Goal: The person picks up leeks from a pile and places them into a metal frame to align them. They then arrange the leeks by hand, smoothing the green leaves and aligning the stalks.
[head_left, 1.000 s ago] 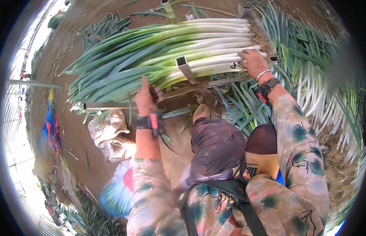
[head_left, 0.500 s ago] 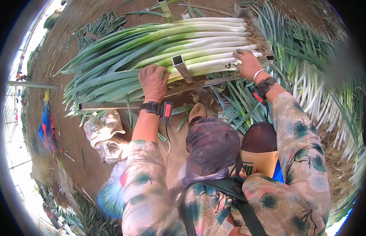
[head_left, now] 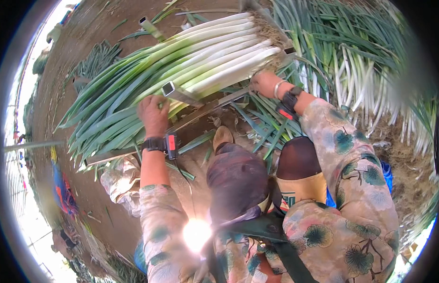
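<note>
Long leeks [head_left: 215, 52] lie side by side across a metal frame [head_left: 205, 113], their white root ends to the right and green leaves to the left. My left hand [head_left: 153, 113] is at the near edge of the leaves, left of an upright square post [head_left: 179, 92], its fingers curled; what they hold, if anything, is hidden. Near the root end, my right hand [head_left: 265, 84] is at the near side of the frame, its fingers bent and pressed together, their grip too small to make out.
A big heap of leeks [head_left: 356, 70] spreads at the right, with loose leaves [head_left: 264, 122] beside my feet. Another leaf pile [head_left: 99, 61] is at the upper left. A crumpled bag [head_left: 120, 181] and blue-red cords [head_left: 63, 191] lie at the left.
The view has shifted, so the leeks and frame appear further left and more tilted. My right hand has come off the white stalks down to the frame's near side. My left hand has curled its fingers more.
</note>
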### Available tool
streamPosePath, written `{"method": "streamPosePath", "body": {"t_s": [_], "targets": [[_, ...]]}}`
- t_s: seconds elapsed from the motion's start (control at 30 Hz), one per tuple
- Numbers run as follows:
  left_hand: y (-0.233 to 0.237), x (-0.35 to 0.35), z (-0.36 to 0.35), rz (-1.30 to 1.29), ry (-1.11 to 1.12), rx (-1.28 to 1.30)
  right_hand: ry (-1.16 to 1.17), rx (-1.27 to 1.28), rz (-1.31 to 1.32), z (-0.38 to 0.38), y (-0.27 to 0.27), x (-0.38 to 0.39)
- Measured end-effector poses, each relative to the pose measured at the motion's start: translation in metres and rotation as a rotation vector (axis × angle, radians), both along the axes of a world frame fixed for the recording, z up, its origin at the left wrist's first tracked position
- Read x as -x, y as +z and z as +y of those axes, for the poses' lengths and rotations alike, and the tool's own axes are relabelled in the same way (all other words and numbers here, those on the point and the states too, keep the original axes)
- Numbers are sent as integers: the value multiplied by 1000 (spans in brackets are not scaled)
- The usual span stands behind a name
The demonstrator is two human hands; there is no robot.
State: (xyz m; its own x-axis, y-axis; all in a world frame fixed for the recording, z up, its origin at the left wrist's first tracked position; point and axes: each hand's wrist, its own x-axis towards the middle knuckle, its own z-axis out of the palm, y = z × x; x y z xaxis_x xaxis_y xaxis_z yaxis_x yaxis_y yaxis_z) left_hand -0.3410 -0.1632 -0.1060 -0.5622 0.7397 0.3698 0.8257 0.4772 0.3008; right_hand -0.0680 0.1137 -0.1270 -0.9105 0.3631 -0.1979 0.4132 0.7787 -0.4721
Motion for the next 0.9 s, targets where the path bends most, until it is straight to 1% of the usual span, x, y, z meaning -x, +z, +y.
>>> {"method": "streamPosePath", "body": {"t_s": [0.1,0.13,0.17,0.2,0.23,0.27,0.3,0.33,0.37,0.4,0.43,0.47,0.53,0.6,0.63,0.67,0.73,0.77,0.8,0.87,0.9], "targets": [[1,2,1,58,-11,2,18,-4,-178,5,10,-79],[0,4,2,73,-16,5,-40,2,-126,6,-1,-114],[-2,8,0,64,-30,8,-137,92,-172,3,-4,-150],[-6,15,-1,53,-53,14,-196,85,-216,-5,-9,-187],[-7,23,-1,-20,-33,83,-260,82,-263,-17,-11,-226],[-8,31,-1,-91,-14,155,-306,132,-340,-34,-9,-263],[0,36,1,-320,-50,127,-346,183,-413,-54,-5,-296],[9,41,1,-549,-78,107,-333,201,-536,-74,-10,-330],[9,58,-1,-632,-124,-24,-260,173,-653,-96,-33,-370],[10,67,2,-715,-162,-153,-113,372,-817,-113,-57,-411],[31,58,12,-603,-91,-164,-69,502,-1081,-135,-36,-415],[72,41,22,-485,-19,-174,-110,545,-1057,-140,-28,-426],[139,-20,50,-415,3,-327,-185,625,-1007,-146,-24,-454],[184,-90,75,-522,-141,-523,-636,849,-717,-119,-69,-490],[205,-138,87,-622,-220,-552,-546,648,-652,-101,-68,-483],[215,-182,95,-722,-295,-580,-451,446,-587,-82,-63,-465],[214,-232,97,115,-726,-250,-899,365,-311,-55,-37,-427],[217,-277,96,-536,-669,-232,-938,254,-152,-37,-56,-422],[218,-318,97,-1180,-559,-199,-967,140,8,-17,-80,-418],[174,-342,107,-1344,-777,-42,-1003,17,86,21,-92,-395],[155,-348,108,-1372,-693,94,-1018,-44,124,39,-95,-382]]}}
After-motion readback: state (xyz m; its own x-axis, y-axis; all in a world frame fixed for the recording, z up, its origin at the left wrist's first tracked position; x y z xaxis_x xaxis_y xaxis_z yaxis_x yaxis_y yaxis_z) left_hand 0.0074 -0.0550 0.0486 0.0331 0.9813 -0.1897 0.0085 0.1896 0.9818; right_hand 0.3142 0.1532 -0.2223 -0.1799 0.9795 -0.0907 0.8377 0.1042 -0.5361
